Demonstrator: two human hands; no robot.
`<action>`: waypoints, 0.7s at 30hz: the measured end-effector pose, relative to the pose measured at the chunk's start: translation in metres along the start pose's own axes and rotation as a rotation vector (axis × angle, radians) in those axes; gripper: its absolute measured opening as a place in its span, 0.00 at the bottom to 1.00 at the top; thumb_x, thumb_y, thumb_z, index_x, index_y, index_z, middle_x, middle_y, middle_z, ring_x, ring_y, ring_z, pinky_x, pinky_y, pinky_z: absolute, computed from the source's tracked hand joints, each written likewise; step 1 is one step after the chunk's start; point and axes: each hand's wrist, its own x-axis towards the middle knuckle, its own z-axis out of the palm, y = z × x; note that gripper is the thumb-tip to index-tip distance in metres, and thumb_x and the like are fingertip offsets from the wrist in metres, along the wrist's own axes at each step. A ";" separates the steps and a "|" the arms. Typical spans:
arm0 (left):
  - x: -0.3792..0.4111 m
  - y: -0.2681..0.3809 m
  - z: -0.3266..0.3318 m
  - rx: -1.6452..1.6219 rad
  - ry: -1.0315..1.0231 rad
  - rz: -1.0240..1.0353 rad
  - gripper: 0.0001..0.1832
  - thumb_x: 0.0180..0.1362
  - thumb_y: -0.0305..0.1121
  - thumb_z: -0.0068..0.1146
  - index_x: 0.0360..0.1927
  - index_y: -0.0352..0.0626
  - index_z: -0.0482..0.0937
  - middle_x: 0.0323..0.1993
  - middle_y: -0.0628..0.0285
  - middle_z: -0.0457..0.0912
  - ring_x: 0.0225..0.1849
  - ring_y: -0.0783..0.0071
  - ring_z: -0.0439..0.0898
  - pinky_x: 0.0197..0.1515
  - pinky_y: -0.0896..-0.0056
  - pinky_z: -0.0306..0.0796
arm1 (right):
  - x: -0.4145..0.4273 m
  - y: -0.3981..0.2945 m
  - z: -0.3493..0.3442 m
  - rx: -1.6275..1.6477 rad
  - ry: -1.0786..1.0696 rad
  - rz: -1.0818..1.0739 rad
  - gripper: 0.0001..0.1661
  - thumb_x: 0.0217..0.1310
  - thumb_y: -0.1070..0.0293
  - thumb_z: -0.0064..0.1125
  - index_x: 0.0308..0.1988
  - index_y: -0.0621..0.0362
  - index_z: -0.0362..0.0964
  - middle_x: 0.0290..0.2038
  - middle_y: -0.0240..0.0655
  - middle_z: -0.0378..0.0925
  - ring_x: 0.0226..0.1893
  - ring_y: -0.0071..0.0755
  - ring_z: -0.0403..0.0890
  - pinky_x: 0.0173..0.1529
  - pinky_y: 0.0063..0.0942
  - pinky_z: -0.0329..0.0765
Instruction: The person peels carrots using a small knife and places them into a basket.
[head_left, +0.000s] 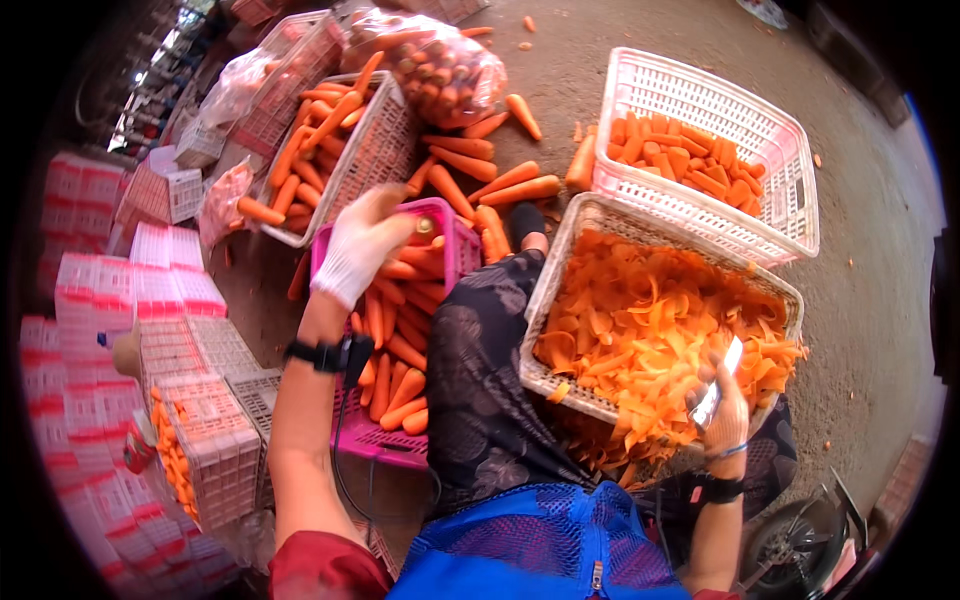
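Note:
My left hand (367, 244), in a white knit glove, is over the far end of a magenta plastic crate (375, 450) of whole carrots (405, 386). Its thumb and fingers are apart, and I see nothing between them. A carrot's stem end (424, 226) lies close to the thumb. In my right hand (726, 420), also gloved, is a shiny, pale peeler (706, 405), partly covered by the fingers and blurred. This hand is above the near right side of a dirty white crate (559, 217) heaped with orange carrot peelings (645, 337). Some peelings hang over its near rim.
Beyond it a white crate (705, 75) holds peeled carrots (682, 154). Loose carrots (465, 161) lie on the floor beside a clear bag of carrots (442, 75). Another carrot crate (390, 112) stands far left. Stacked crates (217, 442) fill the left; a wheel (791, 547) is lower right.

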 end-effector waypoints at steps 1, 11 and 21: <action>-0.032 -0.031 -0.029 -0.080 0.148 -0.137 0.20 0.63 0.29 0.61 0.58 0.36 0.77 0.30 0.65 0.78 0.22 0.82 0.74 0.22 0.79 0.67 | -0.002 0.019 -0.007 0.064 0.086 -0.015 0.20 0.76 0.60 0.58 0.58 0.63 0.75 0.33 0.25 0.77 0.25 0.17 0.74 0.27 0.18 0.74; -0.148 -0.320 -0.064 0.219 0.596 -0.384 0.25 0.54 0.32 0.66 0.55 0.37 0.78 0.35 0.49 0.84 0.35 0.54 0.86 0.37 0.54 0.80 | -0.029 0.064 -0.007 0.043 -0.002 0.114 0.18 0.77 0.66 0.57 0.59 0.64 0.72 0.37 0.29 0.82 0.26 0.21 0.78 0.32 0.25 0.82; -0.063 -0.394 -0.074 0.432 0.373 -0.644 0.21 0.59 0.29 0.64 0.52 0.35 0.70 0.34 0.42 0.83 0.35 0.42 0.86 0.38 0.47 0.81 | -0.061 0.066 0.000 -0.038 0.073 0.053 0.23 0.76 0.65 0.57 0.63 0.65 0.68 0.36 0.32 0.81 0.27 0.28 0.81 0.35 0.33 0.86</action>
